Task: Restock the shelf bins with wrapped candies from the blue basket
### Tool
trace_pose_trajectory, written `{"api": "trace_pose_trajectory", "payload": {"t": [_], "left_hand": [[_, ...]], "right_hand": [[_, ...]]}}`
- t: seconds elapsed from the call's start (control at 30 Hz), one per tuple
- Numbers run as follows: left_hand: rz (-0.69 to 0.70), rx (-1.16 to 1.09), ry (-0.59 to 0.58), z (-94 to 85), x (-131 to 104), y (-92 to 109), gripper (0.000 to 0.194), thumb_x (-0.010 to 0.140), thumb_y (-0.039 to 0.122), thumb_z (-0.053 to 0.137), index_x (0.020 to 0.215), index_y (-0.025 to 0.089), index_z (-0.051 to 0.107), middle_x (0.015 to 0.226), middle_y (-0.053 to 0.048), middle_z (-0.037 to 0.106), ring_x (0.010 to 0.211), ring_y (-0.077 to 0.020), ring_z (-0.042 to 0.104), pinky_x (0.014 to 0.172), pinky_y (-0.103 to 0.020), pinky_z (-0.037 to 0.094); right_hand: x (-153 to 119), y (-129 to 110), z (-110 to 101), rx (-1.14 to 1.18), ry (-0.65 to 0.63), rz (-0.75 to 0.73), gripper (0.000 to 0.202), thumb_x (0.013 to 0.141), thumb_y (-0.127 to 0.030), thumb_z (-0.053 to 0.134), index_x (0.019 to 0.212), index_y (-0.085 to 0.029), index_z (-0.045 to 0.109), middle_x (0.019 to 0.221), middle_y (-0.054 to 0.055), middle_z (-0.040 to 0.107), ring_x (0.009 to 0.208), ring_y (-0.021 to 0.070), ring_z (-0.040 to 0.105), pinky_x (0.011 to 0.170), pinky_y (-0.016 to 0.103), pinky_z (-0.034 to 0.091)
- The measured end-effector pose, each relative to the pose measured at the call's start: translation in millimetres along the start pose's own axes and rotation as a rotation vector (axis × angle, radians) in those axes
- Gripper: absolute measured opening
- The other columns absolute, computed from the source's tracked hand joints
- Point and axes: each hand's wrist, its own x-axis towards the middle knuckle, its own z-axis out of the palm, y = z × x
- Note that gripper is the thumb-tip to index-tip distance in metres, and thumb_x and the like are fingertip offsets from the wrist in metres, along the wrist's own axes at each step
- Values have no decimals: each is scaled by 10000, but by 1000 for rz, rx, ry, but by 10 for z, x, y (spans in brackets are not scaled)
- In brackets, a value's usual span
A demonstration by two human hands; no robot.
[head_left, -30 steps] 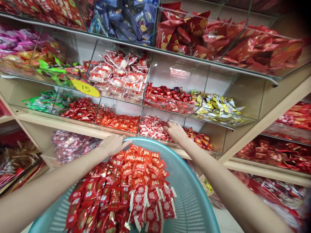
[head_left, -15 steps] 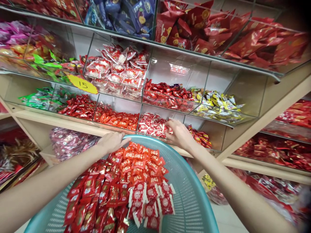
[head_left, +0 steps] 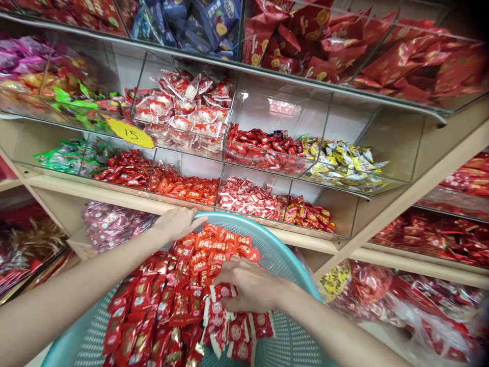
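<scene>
A teal perforated basket holds red-and-gold wrapped candies, orange-red ones and red-and-white ones. My left hand grips the basket's far rim, fingers over the edge. Inside the basket, my right hand is closed on a red-and-white candy, just above the others of that kind. Its palm side is hidden, so more candies in it cannot be made out. Beyond the rim, a clear bin holds a pile of red-and-white candies.
Clear shelf bins of candy run across the view, with a yellow price tag marked 15. A wooden shelf edge lies just beyond the basket. Bagged goods sit low at the right, and a slanted wooden divider stands there.
My right hand has moved from the red-and-white candy bin down and left into the basket, with a red-and-white candy in its fingers. My left hand has stayed on the rim.
</scene>
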Motion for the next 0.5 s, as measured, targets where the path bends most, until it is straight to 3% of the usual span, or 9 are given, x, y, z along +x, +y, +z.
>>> {"api": "trace_pose_trajectory", "payload": {"t": [0.27,0.5], "left_hand": [[17,41,13,15,23,-14,676,876,584,130,1065,113,577,857,-182,710,858,-335,662,708,-404,475],[35,54,38,8,12,-13,673,882,568,116,1037,112,587,840,-188,711,842,-352,664,691,-418,479]], "right_hand": [[8,28,53,54,-49,21,277,707,-327,662,952,-198,658,910,35,613,889,179,530,787,294,404],[46,32,114,24,-30,10,262,767,-338,618,978,-187,658,924,49,598,895,182,525,797,306,395]]}}
